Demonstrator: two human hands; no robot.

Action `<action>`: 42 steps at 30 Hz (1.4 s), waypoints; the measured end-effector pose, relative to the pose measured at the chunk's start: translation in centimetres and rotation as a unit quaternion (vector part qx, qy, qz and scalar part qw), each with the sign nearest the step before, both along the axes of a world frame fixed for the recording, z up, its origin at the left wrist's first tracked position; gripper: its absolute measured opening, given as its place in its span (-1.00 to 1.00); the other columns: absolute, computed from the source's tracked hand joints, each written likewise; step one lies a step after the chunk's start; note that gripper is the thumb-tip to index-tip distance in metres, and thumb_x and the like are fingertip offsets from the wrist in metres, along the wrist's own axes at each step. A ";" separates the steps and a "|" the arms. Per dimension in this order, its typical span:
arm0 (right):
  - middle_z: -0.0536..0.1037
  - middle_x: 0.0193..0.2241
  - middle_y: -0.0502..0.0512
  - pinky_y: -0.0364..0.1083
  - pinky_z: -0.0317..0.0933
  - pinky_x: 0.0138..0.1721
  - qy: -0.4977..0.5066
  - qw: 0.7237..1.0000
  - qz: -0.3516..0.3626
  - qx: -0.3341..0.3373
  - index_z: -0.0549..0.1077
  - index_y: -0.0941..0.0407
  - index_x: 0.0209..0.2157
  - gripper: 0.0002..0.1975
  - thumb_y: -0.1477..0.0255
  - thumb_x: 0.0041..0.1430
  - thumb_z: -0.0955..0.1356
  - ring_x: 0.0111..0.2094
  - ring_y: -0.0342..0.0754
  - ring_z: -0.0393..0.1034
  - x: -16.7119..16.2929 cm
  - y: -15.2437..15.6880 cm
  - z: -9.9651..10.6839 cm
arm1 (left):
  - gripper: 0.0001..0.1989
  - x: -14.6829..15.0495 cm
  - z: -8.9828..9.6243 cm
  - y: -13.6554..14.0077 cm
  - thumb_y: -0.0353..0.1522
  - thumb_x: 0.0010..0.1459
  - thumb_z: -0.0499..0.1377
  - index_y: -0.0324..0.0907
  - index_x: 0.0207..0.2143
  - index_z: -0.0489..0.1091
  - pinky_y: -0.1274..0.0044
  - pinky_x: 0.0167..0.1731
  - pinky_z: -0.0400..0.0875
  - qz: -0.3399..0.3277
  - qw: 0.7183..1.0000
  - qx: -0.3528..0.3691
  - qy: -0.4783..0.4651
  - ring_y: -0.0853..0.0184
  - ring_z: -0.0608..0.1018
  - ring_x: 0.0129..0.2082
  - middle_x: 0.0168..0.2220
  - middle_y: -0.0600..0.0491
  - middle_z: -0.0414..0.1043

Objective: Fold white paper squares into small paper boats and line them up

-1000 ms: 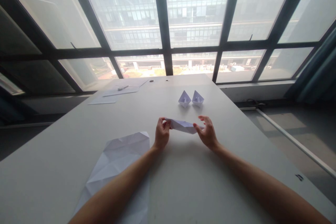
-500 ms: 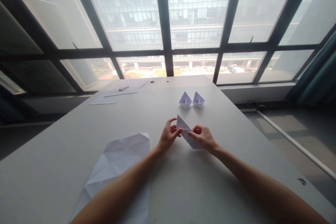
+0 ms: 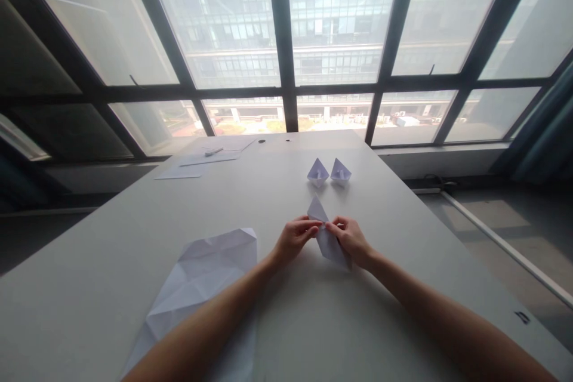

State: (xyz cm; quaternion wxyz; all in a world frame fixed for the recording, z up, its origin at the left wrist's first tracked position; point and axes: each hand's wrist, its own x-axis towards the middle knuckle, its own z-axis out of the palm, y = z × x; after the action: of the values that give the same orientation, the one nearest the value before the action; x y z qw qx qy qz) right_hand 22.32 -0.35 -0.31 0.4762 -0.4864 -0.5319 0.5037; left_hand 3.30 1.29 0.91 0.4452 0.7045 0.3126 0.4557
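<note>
A folded piece of white paper (image 3: 330, 246), shaped like a long pointed diamond, is held just over the table between my two hands. My left hand (image 3: 293, 239) pinches its left edge near the middle, fingers closed. From the other side my right hand (image 3: 351, 239) grips it with thumb and fingers, the fingertips of both hands almost meeting. Beyond them stand two small folded paper boats (image 3: 317, 173) side by side, the right-hand boat (image 3: 341, 173) close to its neighbour.
A large creased sheet of paper (image 3: 203, 280) lies left of my left forearm, partly under it. Flat paper sheets (image 3: 188, 170) with a small white object (image 3: 213, 151) rest at the far left of the white table (image 3: 385, 304). Windows (image 3: 331, 24) rise behind its far edge.
The folded paper has turned steeper, its lower end swinging toward me. My left fingers, spread around its upper part before, have come together at its middle beside my right fingertips.
</note>
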 end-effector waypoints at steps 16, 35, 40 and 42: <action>0.58 -0.48 0.03 -0.16 0.21 -0.57 0.010 0.994 0.111 0.001 0.36 0.13 -0.17 -0.51 0.11 0.00 0.48 -0.53 -0.05 0.44 -0.1 -0.5 0.1 | -0.58 -0.2 -0.6 0.4 -0.22 0.14 0.30 -0.17 0.04 0.51 0.61 -0.50 0.35 0.013 1.000 0.015 0.022 0.47 0.36 -0.47 -0.30 0.05 0.28; 0.52 -0.51 0.04 -0.17 0.09 -0.56 0.002 0.999 0.033 0.024 0.44 0.16 -0.36 -0.55 0.01 0.08 0.39 -0.54 -0.11 0.32 -0.3 -0.3 -0.1 | -0.48 -0.5 -1.3 0.9 -0.26 0.14 0.31 -0.06 0.17 0.38 0.60 -0.42 0.39 -0.072 0.996 0.003 0.051 0.45 0.37 -0.40 -0.22 0.05 0.27; 0.44 -0.57 -0.03 -0.18 0.05 -0.57 -0.008 0.998 0.049 0.034 0.44 0.16 -0.42 -0.62 0.08 0.09 0.40 -0.57 -0.15 0.25 -0.2 -0.2 0.0 | -0.58 -0.6 -1.0 0.8 -0.21 0.19 0.26 -0.13 0.08 0.47 0.61 -0.45 0.36 -0.042 0.999 -0.010 0.025 0.45 0.38 -0.41 -0.21 0.03 0.28; 0.41 -0.59 -0.05 -0.18 0.03 -0.57 -0.018 0.997 0.068 0.024 0.44 0.16 -0.44 -0.64 0.11 0.08 0.40 -0.58 -0.16 0.22 -0.2 -0.2 0.2 | -0.63 -0.5 -1.0 0.9 -0.19 0.19 0.26 -0.17 -0.01 0.54 0.61 -0.46 0.35 -0.020 1.000 -0.014 0.015 0.44 0.38 -0.41 -0.23 0.02 0.29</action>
State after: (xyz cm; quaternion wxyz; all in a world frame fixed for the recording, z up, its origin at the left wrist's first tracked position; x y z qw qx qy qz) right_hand 22.15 -0.54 -0.14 0.4424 -0.4464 -0.5846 0.5131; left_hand 2.76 2.15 -0.06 0.4588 0.7114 0.3116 0.4316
